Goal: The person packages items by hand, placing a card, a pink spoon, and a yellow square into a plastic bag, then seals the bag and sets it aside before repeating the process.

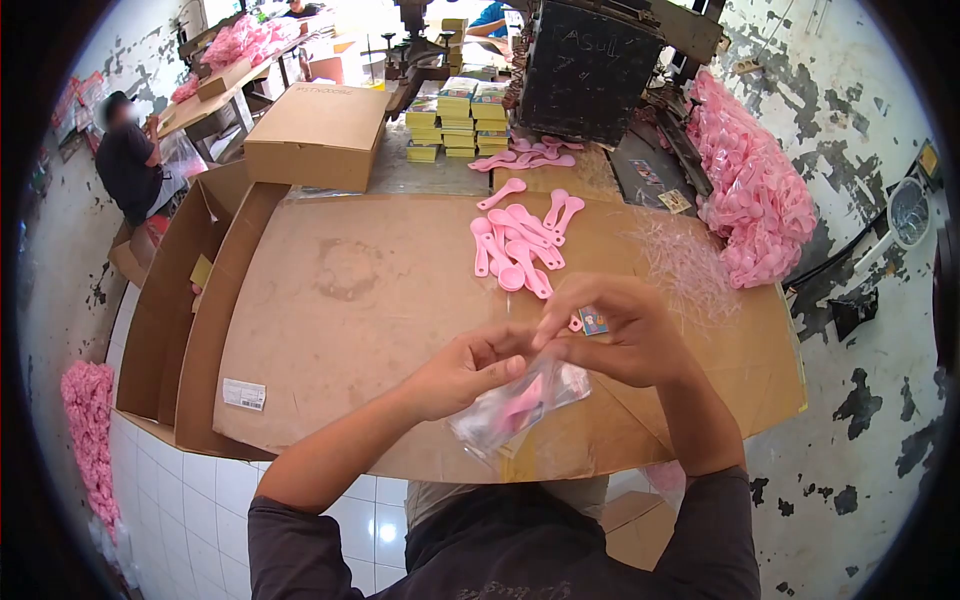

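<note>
Near the front edge of the cardboard-covered table, a clear plastic bag (pixel 482 424) hangs between my hands with a pink spoon (pixel 523 402) visible inside it. My right hand (pixel 618 335) pinches the bag's upper edge between thumb and fingers. On the other side my left hand (pixel 482 368) is closed at the bag, thumb against fingers; its exact grip is partly hidden. A small printed card (pixel 593 321) lies just behind my right hand, beside the end of a pink handle (pixel 575 323). Farther back is a loose pile of pink spoons (pixel 515 240).
Stacks of yellow-edged cards (pixel 457 110) stand at the back, beside a closed cardboard box (pixel 315 125) and a black machine (pixel 585 70). Plastic scraps (pixel 685 260) and heaped bagged pink spoons (pixel 750 190) lie right. An open carton (pixel 185 300) borders the left. A person (pixel 130 160) sits beyond.
</note>
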Demonstrator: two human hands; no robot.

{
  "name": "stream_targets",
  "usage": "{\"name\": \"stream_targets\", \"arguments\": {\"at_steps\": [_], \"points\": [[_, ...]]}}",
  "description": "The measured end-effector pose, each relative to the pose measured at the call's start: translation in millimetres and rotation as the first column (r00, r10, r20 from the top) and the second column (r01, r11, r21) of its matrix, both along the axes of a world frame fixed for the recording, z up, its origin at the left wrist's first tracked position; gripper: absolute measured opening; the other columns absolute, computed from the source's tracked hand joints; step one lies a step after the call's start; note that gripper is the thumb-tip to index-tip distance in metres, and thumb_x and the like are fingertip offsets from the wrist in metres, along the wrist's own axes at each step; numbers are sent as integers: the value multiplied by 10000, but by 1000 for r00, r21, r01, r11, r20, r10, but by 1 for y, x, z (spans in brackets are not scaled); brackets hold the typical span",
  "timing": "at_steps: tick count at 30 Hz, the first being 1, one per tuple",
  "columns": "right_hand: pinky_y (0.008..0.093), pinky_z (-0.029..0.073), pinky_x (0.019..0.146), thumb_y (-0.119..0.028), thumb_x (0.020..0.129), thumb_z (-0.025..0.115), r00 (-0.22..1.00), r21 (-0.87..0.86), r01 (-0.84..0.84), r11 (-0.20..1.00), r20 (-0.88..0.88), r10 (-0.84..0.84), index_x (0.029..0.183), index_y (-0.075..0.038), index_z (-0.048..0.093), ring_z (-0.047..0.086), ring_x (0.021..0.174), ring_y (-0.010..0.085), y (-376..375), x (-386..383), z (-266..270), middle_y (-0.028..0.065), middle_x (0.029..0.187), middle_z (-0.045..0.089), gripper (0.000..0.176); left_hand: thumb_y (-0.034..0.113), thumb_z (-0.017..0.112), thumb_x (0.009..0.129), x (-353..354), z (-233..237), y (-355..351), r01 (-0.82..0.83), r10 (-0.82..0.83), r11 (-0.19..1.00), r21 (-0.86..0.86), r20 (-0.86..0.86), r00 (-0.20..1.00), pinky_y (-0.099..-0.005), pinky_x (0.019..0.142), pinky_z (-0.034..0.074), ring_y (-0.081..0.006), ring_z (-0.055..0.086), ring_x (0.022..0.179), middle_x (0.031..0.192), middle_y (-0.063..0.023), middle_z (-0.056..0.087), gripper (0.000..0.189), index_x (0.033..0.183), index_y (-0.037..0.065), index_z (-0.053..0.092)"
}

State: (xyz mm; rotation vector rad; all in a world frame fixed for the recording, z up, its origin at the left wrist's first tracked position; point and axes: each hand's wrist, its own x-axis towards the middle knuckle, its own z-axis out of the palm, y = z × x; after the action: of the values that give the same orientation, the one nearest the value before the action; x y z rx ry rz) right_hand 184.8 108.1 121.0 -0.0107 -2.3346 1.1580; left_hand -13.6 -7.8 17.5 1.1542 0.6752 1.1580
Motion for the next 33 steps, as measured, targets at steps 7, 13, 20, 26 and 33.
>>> {"name": "stream_targets", "arguments": {"at_steps": [7,13,20,26,33], "points": [[314,536,708,6,834,735,947,281,305,910,14,-321,1086,-41,712,695,809,185,-10,6,22,87,893,705,258,81,596,1005,5,14,-7,-199,302,909,367,-248,920,-386,1142,407,-207,549,1332,1431,-142,583,474,1457,-11,489],[277,508,643,-11,852,736,936,167,347,923,-2,-351,1115,-17,708,637,731,127,-13,5,11,72,864,683,264,53,635,992,14,14,-5,-313,491,811,495,-283,824,-331,1021,507,-190,658,1189,1314,-133,676,439,1412,-28,533],[247,492,666,-24,870,742,939,-86,341,936,-13,-343,1122,-17,704,628,762,113,-9,5,-5,72,896,683,255,65,603,1032,13,16,-9,-355,395,914,196,-225,891,-256,858,542,-95,690,992,1097,-99,751,318,1334,-35,595],[332,501,780,-8,814,760,852,293,508,810,-309,-423,1075,-61,707,650,933,204,-4,2,-13,73,1041,667,272,32,605,1022,11,15,-8,-383,400,915,125,-177,899,-233,800,532,-73,668,941,1078,-97,745,333,1349,-27,597],[381,440,941,-117,767,776,883,720,462,517,-318,-346,973,-59,703,617,1105,238,-27,-14,-15,62,1073,648,226,0,605,1003,15,12,-10,-429,517,849,307,-322,793,-225,702,512,-41,624,782,915,-59,746,350,1346,-63,585]]}}
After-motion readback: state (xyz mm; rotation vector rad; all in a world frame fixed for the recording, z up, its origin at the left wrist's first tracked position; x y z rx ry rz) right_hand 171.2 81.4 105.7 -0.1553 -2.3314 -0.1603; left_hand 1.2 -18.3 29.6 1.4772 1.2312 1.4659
